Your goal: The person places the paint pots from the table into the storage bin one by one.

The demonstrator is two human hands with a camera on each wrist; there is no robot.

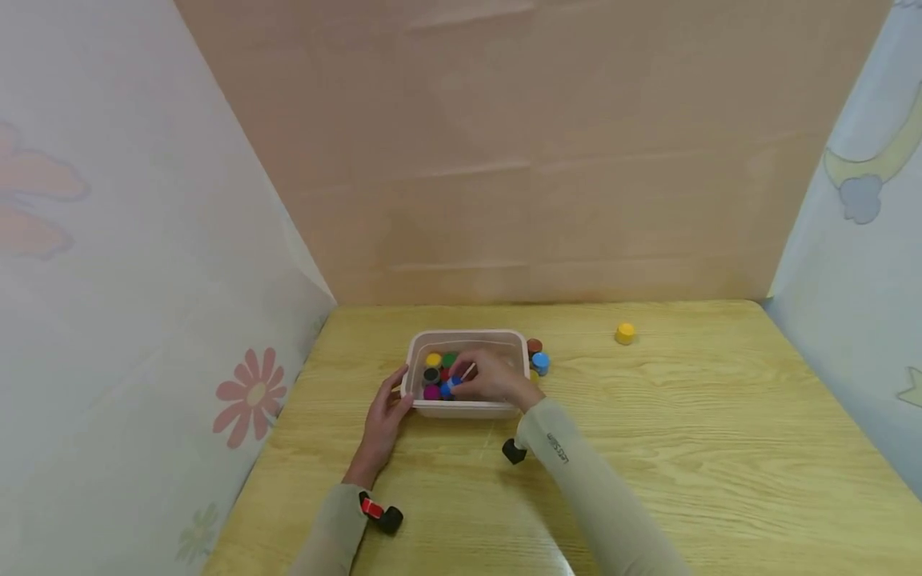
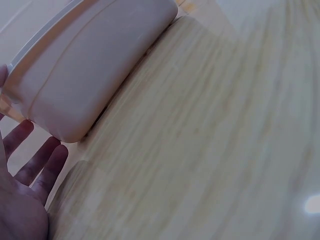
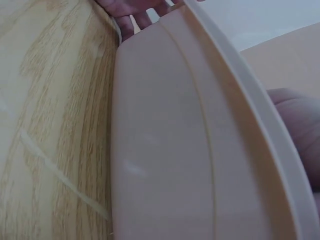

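Observation:
A pale pink plastic box (image 1: 464, 410) stands on the wooden table, with several small paint jars with coloured lids inside it. My left hand (image 1: 382, 420) holds the box at its near left corner, thumb at the rim and fingers along the outer side. In the left wrist view, fingertips (image 2: 57, 155) of that hand lie close to the box's lower corner. My right hand (image 1: 491, 376) reaches over the near wall into the box and pinches a blue paint jar (image 1: 448, 389) among the others. The right wrist view shows mostly the box's outer wall (image 3: 165, 125), which hides that jar.
Inside the box are a yellow-lidded jar (image 1: 433, 361), a black-lidded jar (image 1: 430, 376) and a magenta-lidded jar (image 1: 430, 393). Against its right side stand a light blue jar (image 1: 540, 363) and a brown-lidded jar (image 1: 534, 346). Farther right is a yellow jar (image 1: 625, 334).

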